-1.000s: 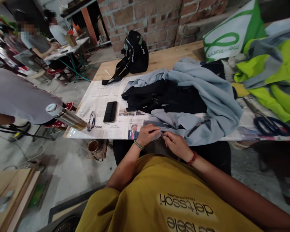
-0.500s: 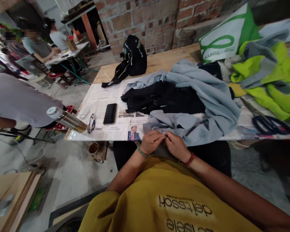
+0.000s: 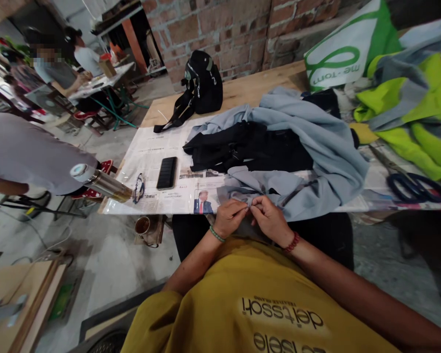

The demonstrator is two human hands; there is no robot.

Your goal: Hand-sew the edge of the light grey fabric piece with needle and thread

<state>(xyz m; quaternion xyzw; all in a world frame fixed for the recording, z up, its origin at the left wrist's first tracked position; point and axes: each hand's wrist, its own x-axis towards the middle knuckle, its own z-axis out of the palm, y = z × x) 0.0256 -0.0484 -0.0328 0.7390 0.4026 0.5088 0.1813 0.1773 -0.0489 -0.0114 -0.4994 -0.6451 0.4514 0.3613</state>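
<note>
At the front edge of the table, my left hand (image 3: 231, 215) and my right hand (image 3: 270, 219) meet with fingertips pinched almost together. What they pinch is too small to make out. Grey cloth (image 3: 327, 157) lies bunched just beyond them, and some of it is close around the fingers. On top of this cloth rests a crumpled black piece of fabric (image 3: 250, 147). A green bead bracelet (image 3: 216, 234) circles the left wrist, a red one (image 3: 292, 242) the right.
Large scissors (image 3: 419, 187) lie at the right, near a yellow-green and grey garment (image 3: 422, 113). A phone (image 3: 167, 172), glasses (image 3: 138, 189) and a leaning bottle (image 3: 101, 182) are at the left. Behind stand a black bag (image 3: 206, 83) and a green-white bag (image 3: 349, 54). A person (image 3: 33, 152) sits at left.
My right hand has shifted slightly and its fingers have lifted and turned a little by the left fingertips. My left hand stays nearly in place. The view has shifted slightly.
</note>
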